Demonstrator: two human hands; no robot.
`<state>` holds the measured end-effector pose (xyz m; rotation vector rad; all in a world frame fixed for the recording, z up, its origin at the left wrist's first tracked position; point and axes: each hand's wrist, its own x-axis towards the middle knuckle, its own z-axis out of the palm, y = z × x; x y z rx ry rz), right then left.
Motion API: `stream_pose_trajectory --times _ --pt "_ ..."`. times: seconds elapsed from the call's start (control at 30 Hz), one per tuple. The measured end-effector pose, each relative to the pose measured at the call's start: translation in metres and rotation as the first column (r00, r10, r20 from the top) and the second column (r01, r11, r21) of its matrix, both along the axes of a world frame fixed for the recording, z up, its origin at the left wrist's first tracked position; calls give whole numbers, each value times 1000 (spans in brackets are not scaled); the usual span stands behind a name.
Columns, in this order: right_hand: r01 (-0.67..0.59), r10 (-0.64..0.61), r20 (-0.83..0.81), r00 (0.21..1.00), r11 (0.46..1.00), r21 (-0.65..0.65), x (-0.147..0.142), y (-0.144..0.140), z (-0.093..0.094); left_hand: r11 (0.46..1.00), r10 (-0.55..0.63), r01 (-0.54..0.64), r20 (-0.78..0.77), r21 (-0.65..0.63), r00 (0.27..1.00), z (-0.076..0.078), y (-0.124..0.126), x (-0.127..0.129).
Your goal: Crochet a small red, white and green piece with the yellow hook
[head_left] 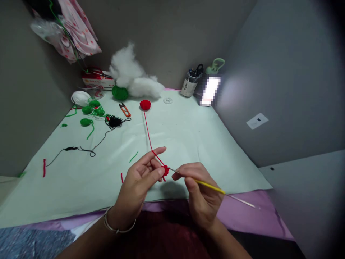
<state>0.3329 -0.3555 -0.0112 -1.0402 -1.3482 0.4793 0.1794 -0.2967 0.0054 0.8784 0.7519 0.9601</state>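
L hand [138, 180] pinches the red crochet piece [166, 171], lower ctr of frame; R hand [202, 192] grips the yellow-handled hook [210, 186], tip at the piece; I'd keep red yarn [148, 129] taut over L index, pinch close to hook

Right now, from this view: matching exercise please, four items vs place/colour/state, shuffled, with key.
Column one:
1. Crochet hook
2. Red yarn ball
3. Thread snips
4. Stuffing

Column two:
A. A strand runs from it to the left hand
B. Orange-handled, lying on the table
C. White, in a fluffy heap
D. Held in the right hand

Pairs: 1-D, 2-A, 3-B, 4-C
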Motion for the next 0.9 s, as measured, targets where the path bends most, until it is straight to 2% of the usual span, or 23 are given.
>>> stream_pose_trajectory --times 0.13,0.23,0.37,0.5,0.63,0.9 --pt "-64 45 -286 957 996 -56 1 1 4 993 49 -43 -59 108 997 -5 0 -2" --pt "-110 76 -383 920 992 -68 1 4 4 989 32 -22 -72 146 997 -7 0 -2" --pt "-147 91 -416 905 983 -106 0 9 1 991 -75 86 -104 103 992 -6 2 -3" --pt "-169 105 -422 901 979 -116 0 11 -1 993 -74 81 -84 83 994 -4 4 -4" --pt "-188 117 -455 883 976 -113 0 12 0 986 -136 140 -47 93 990 -4 6 -6" --pt "-206 96 -523 847 966 -156 -1 15 2 977 -211 212 41 1 977 -6 6 -4"
